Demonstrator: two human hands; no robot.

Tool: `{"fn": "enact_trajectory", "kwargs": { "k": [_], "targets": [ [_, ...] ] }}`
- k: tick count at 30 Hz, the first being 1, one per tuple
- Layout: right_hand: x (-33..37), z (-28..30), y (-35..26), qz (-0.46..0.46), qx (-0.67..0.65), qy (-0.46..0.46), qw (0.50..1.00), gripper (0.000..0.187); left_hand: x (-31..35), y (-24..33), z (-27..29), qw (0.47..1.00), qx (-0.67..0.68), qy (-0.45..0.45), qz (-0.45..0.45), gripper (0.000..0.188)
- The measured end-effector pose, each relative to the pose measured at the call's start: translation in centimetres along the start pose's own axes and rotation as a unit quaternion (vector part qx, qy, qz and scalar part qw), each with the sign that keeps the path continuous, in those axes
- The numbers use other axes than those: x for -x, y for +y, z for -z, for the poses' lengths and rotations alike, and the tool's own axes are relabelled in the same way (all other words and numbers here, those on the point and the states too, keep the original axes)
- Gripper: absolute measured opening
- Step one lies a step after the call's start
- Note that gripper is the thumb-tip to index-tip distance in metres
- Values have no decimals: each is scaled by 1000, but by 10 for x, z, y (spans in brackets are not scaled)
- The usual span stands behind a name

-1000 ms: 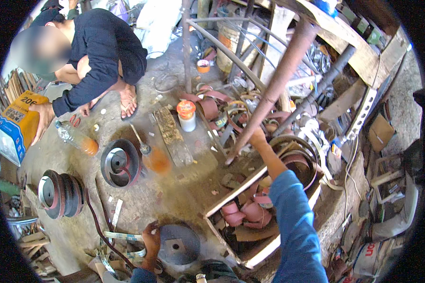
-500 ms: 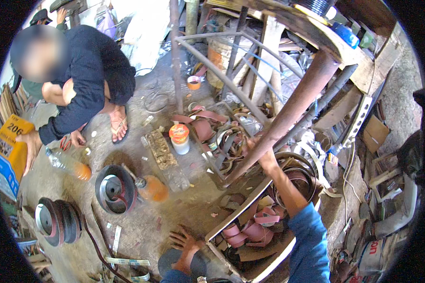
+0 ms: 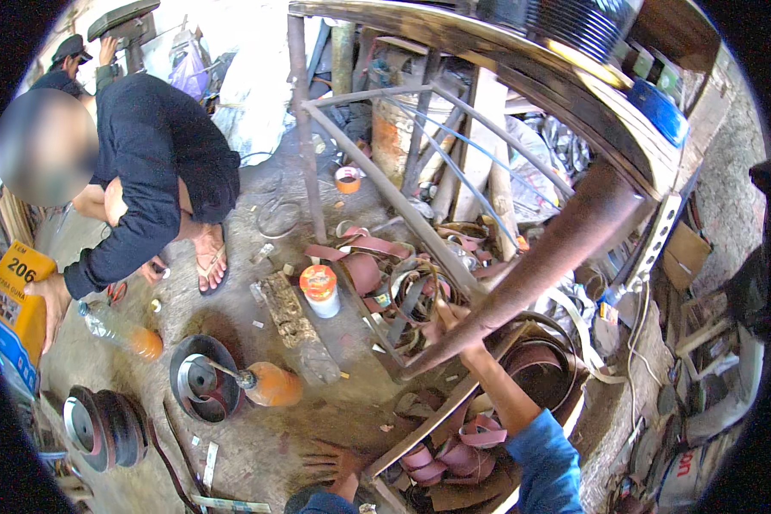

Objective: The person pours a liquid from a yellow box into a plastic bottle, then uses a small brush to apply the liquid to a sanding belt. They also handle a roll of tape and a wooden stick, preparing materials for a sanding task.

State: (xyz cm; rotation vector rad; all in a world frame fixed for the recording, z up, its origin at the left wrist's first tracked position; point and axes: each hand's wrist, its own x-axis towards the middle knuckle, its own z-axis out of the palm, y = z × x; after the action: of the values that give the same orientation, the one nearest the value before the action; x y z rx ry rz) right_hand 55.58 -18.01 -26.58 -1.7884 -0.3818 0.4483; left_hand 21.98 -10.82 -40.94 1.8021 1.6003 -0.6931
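My left hand (image 3: 331,463) is open, its fingers spread low over the floor beside the corner of a wooden box (image 3: 437,418). My right arm crosses above this box, which holds curled reddish-brown sanding strips (image 3: 454,461). My right hand (image 3: 445,324) reaches behind a slanting rusty metal pipe leg (image 3: 531,270) to a heap of loose abrasive strips and rings (image 3: 420,287). The pipe covers part of that hand, so whether its fingers grip anything cannot be made out.
A lidded plastic jar (image 3: 319,291), bottles of orange liquid (image 3: 271,385) and black-rimmed wheels (image 3: 204,379) stand on the floor. On the left, a crouching person (image 3: 158,163) holds a yellow-blue box (image 3: 17,300). A wooden-topped metal stand (image 3: 488,56) rises ahead.
My view has shifted, and the stand's top shows more. My right hand has moved slightly among the strips behind the pipe. The crouching person's head is lower.
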Motion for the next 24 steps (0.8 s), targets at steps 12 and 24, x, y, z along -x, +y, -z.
{"fn": "enact_trajectory", "kwargs": {
  "k": [12,24],
  "targets": [
    [-193,-106,25,73,245,26,966,83,-13,8,3,998,40,-45,4,94],
    [-151,39,-101,141,12,81,987,29,-17,-3,-8,997,40,-63,3,80]
  ]
}}
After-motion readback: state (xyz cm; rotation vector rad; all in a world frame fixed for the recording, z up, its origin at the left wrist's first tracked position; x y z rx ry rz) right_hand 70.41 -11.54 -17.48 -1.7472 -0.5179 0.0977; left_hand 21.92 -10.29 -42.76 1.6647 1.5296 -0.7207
